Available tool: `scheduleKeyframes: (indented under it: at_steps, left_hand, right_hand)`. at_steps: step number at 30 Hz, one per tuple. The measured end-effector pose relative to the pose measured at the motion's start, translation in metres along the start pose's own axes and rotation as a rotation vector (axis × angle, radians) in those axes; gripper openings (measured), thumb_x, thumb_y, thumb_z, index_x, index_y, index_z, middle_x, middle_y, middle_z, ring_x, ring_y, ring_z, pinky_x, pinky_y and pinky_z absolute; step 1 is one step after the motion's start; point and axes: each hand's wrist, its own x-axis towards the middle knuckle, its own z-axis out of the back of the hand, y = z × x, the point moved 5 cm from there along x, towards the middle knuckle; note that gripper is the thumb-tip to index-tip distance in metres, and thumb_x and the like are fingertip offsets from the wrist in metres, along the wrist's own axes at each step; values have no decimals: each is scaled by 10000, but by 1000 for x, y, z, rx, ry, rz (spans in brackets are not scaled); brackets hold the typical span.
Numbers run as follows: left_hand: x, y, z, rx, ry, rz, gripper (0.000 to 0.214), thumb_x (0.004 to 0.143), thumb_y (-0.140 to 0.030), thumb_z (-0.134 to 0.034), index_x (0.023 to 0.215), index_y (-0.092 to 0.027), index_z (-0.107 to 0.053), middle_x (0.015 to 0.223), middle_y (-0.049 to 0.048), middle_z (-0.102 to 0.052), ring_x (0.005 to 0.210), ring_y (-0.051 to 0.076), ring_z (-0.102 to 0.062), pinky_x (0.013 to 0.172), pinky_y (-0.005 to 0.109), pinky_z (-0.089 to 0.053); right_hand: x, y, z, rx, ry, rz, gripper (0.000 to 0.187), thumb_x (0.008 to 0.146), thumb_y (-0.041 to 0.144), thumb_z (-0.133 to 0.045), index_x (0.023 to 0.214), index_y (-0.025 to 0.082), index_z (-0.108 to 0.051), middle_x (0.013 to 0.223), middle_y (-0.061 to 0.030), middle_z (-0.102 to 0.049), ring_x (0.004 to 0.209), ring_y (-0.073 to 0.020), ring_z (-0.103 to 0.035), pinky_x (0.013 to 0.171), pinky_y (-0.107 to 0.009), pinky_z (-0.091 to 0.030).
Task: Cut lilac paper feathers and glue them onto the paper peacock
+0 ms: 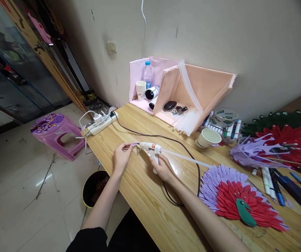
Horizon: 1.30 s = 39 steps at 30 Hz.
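Observation:
In my right hand [163, 168] is a white hot glue gun [150, 147], its nozzle pointing left and a long clear glue stick [187, 157] sticking out of its back. My left hand [122, 155] pinches a small purple piece [135, 144] close to the nozzle; whether the two touch is too small to tell. On the table to the right lies a feathered bird craft [239, 203] with a green head, red inner feathers and purple outer feathers. A black cord [152, 134] curves across the wood around my right hand.
A power strip [101, 124] sits at the table's left edge. Behind stands a pink cardboard display [192, 87] with a bottle and cups. A paper cup [208, 138], purple strips [255, 150] and several markers [268, 182] lie right. Below are a bin [87, 189] and pink stool [58, 133].

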Motion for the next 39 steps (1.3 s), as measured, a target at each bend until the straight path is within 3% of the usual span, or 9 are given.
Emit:
scheduleKeyframes:
  at_steps: [8, 13, 17, 21, 25, 28, 31, 35, 39]
  left_hand:
    - [-4, -2, 4, -36, 19, 27, 295, 661, -367, -668, 819, -118, -663, 794, 91, -696, 703, 163, -647, 706, 285, -516]
    - [-17, -6, 11, -94, 60, 147, 375, 641, -379, -690, 873, -88, -640, 727, 86, -688, 594, 135, -626, 584, 245, -515]
    - [-31, -24, 12, -111, 155, 201, 412, 595, -387, -732, 880, -100, -649, 731, 70, -695, 620, 130, -633, 611, 232, -529]
    - [-44, -44, 4, -92, 234, 200, 419, 535, -396, -768, 833, -118, -671, 760, 76, -707, 710, 183, -663, 731, 305, -552]
    - [-59, -56, -16, -6, 339, 190, 406, 513, -397, -778, 818, -143, -689, 804, 74, -715, 774, 216, -669, 785, 328, -547]
    - [-70, -62, -37, 32, 421, 190, 403, 520, -424, -767, 806, -150, -696, 799, 73, -718, 766, 215, -670, 770, 306, -549]
    - [-78, -68, -62, 54, 491, 165, 398, 523, -438, -762, 789, -149, -699, 773, 72, -717, 733, 214, -671, 740, 299, -553]
    - [-86, -83, -107, 88, 586, 76, 352, 534, -420, -762, 752, -152, -697, 717, 68, -708, 706, 219, -669, 709, 307, -553]
    - [-105, -112, -165, 15, 806, -42, 307, 581, -394, -742, 775, -160, -693, 784, 74, -709, 737, 216, -667, 732, 315, -545]
  right_hand:
    - [8, -5, 5, 38, -95, -7, 282, 847, 354, -416, 996, 195, -595, 875, -39, -651, 875, -216, -599, 780, -313, -450]
    - [49, -1, 15, -137, -216, -24, 308, 888, 356, -316, 894, 175, -565, 854, -48, -630, 800, -183, -586, 743, -280, -429]
    - [85, 2, 17, -246, -256, -58, 222, 840, 286, -404, 927, 161, -565, 881, -71, -634, 852, -212, -555, 792, -312, -395]
    - [103, -2, 13, -349, -221, -118, 153, 800, 246, -472, 860, 161, -585, 877, -67, -652, 849, -211, -551, 833, -327, -367]
    - [96, -2, 18, -405, -188, -165, 281, 798, 387, -512, 922, 142, -571, 972, -118, -635, 946, -263, -521, 834, -368, -377]
    - [61, 2, 49, -437, -131, -94, 373, 775, 389, -570, 1010, 101, -543, 1068, -179, -583, 1026, -292, -488, 853, -389, -385]
    - [-9, -10, 110, -273, -90, -79, 198, 819, 166, -470, 985, 148, -577, 1023, -105, -622, 944, -202, -560, 814, -309, -420]
    - [-131, -66, 219, -192, -510, -436, 222, 801, 112, -422, 902, 187, -604, 865, -36, -657, 823, -163, -598, 775, -295, -435]
    - [-214, -101, 270, -185, -640, -557, 196, 789, 122, -412, 866, 167, -586, 867, -60, -648, 816, -174, -605, 780, -346, -449]
